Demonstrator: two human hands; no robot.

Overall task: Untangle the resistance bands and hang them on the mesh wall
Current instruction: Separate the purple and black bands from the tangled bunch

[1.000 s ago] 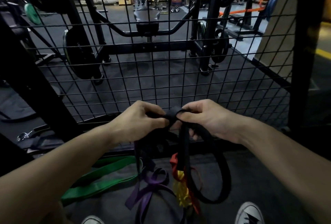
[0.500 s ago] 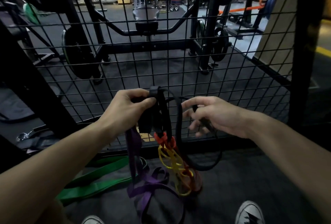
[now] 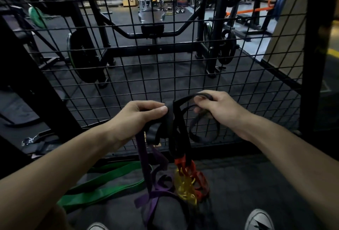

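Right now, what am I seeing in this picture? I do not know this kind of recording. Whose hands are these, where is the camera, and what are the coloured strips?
No machine works here. A person wears one camera on the head, looking down at their own hands. The left hand and the right hand both grip a black resistance band. Tangled with it, a purple band, a red band and a yellow band hang down. A green band lies apart on the dark floor. Ahead stands the black mesh wall; nothing hangs on it yet. Gym equipment shows behind it.
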